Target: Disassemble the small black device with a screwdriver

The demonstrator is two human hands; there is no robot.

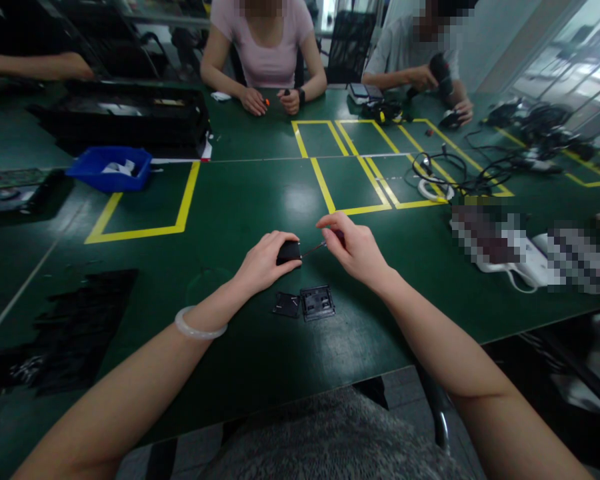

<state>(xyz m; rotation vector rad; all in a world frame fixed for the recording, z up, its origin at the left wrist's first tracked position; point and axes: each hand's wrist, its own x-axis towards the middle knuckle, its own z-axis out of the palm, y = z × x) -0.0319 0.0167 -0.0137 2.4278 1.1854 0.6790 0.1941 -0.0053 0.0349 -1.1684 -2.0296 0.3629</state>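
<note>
My left hand is closed around a small black plastic box, thumb on the near side and fingers on the far side. From my right hand a thin metal screwdriver points left, its tip at the box's right edge; the fingers mostly cover its handle. Just in front of the hands lie two flat black plastic parts, a smaller plate with small light-coloured pieces on it and a squarer frame-like piece.
A blue bin with white scraps stands at back left, before a large black housing. Black plastic parts are stacked at left. Cables and a white power strip lie at right. Co-workers sit across the table.
</note>
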